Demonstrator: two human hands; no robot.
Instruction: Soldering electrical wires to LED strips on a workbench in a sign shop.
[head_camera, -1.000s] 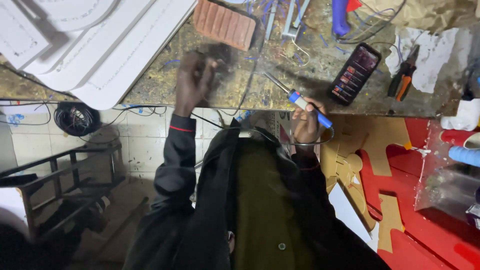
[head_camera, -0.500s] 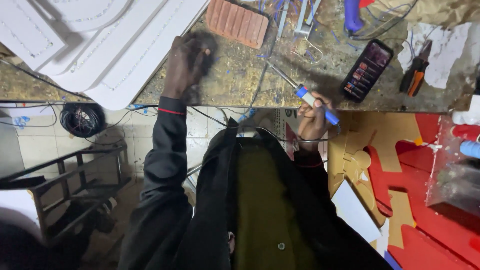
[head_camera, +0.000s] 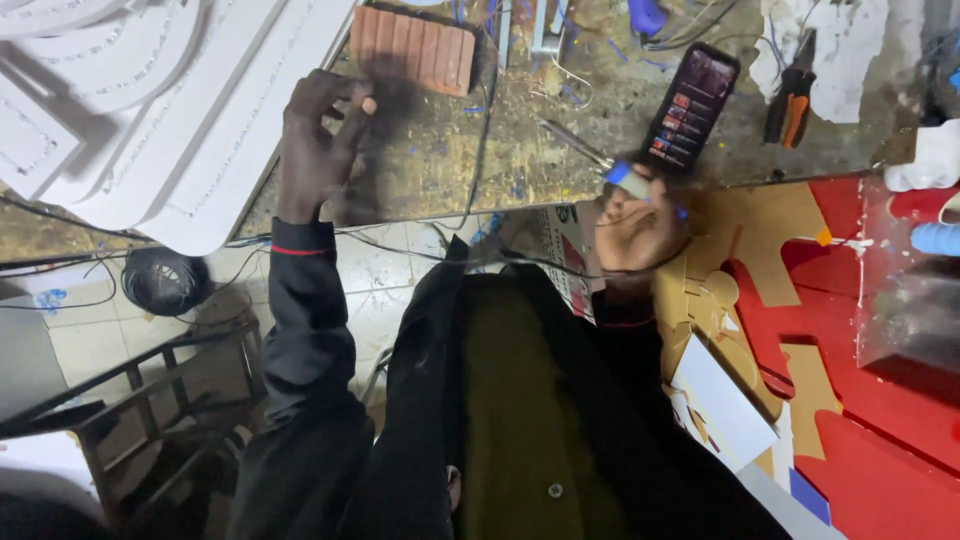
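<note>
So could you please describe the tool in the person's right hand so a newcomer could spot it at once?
Start at the scuffed workbench and find the dark phone with its lit screen. Just left of it, the right hand grips a soldering iron. Its blue handle and thin metal tip set it apart from the orange-handled pliers farther right.

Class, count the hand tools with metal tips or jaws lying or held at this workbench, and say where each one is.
2: a soldering iron held in the right hand near the phone, and orange-handled pliers on the bench's right side. Clutter may hide others.
</note>
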